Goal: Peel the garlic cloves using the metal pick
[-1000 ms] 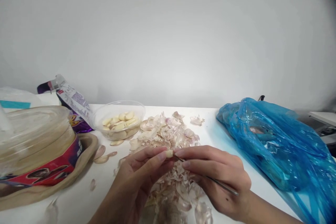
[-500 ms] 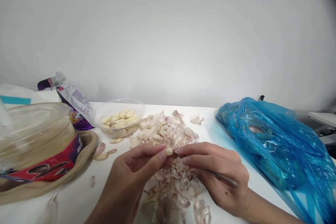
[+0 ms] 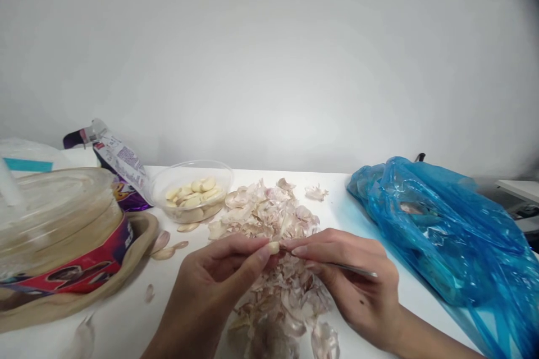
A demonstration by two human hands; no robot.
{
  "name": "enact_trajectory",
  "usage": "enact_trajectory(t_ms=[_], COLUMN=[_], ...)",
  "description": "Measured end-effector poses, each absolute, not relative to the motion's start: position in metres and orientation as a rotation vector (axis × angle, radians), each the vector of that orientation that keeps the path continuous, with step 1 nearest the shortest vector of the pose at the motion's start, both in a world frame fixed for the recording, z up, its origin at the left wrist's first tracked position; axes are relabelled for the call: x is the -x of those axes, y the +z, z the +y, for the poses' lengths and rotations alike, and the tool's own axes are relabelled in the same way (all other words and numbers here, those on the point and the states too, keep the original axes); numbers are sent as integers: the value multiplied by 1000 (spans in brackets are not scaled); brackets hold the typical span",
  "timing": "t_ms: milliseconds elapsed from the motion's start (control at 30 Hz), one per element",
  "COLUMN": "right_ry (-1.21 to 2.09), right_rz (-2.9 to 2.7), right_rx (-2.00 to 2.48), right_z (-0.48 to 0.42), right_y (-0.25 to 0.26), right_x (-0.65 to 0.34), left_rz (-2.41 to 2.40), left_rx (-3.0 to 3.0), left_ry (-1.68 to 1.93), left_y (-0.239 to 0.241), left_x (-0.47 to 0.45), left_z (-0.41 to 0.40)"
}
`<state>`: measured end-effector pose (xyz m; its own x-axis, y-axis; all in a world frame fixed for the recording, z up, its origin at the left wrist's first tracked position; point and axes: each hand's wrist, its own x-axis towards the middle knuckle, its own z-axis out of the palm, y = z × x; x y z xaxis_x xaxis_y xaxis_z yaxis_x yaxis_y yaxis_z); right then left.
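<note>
My left hand (image 3: 219,286) pinches a small pale garlic clove (image 3: 273,247) between thumb and fingertips. My right hand (image 3: 353,286) is closed round a thin metal tool (image 3: 353,269), whose tip meets the clove. Both hands hover over a heap of papery garlic skins (image 3: 273,258) on the white table (image 3: 345,213). A clear plastic bowl (image 3: 191,190) with several peeled cloves stands behind and to the left.
A blue plastic bag (image 3: 446,230) lies at the right. At the near left stands a lidded drink cup (image 3: 59,230) in a beige holder. A purple snack packet (image 3: 120,174) leans behind it. Loose cloves (image 3: 166,247) lie near the cup.
The hands stay together on the clove; my right hand has turned slightly, so the tool's handle lies flatter and higher. The view has shifted a little.
</note>
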<state>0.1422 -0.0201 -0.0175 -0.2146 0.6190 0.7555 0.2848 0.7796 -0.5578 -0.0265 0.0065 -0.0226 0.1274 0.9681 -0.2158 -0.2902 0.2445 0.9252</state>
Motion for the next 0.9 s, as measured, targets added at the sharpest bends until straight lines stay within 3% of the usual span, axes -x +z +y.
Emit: enact_trajectory(t_ms=[900], right_ry=[318], right_rz=[-1682], right_rx=[807], right_z=[-20], right_y=[-19], right_x=[-145], left_rz=[934], left_rx=[-827], left_ry=[1062], left_y=[-19], left_x=[23], left_z=[9])
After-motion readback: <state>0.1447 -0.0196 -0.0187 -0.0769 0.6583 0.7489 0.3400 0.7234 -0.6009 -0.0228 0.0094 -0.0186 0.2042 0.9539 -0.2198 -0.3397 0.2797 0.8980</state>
